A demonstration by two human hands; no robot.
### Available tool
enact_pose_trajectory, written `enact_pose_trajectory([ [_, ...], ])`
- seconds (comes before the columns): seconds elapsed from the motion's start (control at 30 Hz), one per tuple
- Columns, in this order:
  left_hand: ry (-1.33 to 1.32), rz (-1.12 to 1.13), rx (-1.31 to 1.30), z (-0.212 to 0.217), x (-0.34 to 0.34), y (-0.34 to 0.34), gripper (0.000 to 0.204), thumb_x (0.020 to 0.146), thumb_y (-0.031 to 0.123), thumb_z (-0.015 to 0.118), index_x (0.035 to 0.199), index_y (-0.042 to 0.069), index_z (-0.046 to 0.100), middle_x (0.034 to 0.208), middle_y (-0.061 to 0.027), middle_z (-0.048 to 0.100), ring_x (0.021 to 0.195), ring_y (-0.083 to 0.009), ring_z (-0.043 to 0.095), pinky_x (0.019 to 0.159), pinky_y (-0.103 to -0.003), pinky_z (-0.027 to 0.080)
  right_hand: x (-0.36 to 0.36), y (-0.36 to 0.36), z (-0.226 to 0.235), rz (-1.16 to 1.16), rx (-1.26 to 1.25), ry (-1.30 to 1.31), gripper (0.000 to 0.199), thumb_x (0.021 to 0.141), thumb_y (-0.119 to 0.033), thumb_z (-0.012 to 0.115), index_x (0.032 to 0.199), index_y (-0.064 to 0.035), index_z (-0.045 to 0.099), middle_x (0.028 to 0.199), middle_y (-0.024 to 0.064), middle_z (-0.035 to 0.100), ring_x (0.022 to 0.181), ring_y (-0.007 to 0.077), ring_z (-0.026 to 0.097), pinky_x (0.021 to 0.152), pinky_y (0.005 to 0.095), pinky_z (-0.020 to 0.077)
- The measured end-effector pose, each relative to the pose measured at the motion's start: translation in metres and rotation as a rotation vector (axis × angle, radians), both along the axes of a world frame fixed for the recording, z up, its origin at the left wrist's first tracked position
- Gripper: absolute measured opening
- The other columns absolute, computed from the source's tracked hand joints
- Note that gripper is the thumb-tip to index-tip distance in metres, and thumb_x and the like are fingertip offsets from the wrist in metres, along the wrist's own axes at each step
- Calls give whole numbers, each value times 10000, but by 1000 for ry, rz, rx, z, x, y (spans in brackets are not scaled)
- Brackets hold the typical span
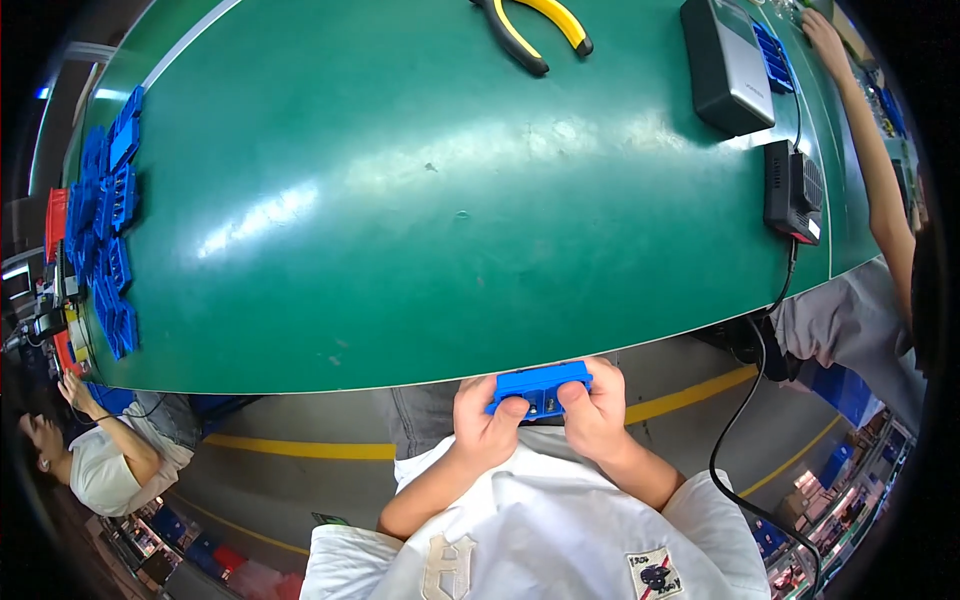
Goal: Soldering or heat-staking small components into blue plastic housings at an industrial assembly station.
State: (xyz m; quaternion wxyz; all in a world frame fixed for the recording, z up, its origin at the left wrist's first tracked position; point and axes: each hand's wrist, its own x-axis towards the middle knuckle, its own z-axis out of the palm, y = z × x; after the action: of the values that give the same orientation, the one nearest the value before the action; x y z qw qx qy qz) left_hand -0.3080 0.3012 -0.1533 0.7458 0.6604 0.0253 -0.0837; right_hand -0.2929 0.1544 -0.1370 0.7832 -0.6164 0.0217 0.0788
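Between my two hands I hold a blue plastic housing [542,380], just past the near edge of the green table and close to my body. Small metal parts show inside its open lower side. My left hand [484,420] is closed round its left end, the thumb pressed near the metal parts. At the other end my right hand [597,408] grips it the same way, thumb on the lower side. The fingers behind the housing are mostly hidden.
Several blue housings [103,215] are heaped along the table's left edge. Yellow-and-black pliers handles [535,30] lie at the far side. A grey-black box [728,70] and a black charger-like device [793,195] with a cable [740,415] sit at right. Co-workers flank the table.
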Motion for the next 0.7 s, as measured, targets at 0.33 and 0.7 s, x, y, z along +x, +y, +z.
enact_pose_trajectory([
  [0.33,-67,43,106,1,2,-1,448,923,374,602,1105,-35,616,983,-141,658,881,-255,601,787,-340,443,4,1,1,-54,-38,-18,376,925,-359,605,931,16,625,732,25,591,625,97,513,554,249,372],
  [0.7,-122,66,119,3,6,-4,413,920,370,600,1020,-28,644,900,-127,658,785,-246,597,744,-328,438,10,9,5,-101,-149,-23,549,912,-552,535,756,-26,570,553,-41,466,472,53,408,433,238,271],
])
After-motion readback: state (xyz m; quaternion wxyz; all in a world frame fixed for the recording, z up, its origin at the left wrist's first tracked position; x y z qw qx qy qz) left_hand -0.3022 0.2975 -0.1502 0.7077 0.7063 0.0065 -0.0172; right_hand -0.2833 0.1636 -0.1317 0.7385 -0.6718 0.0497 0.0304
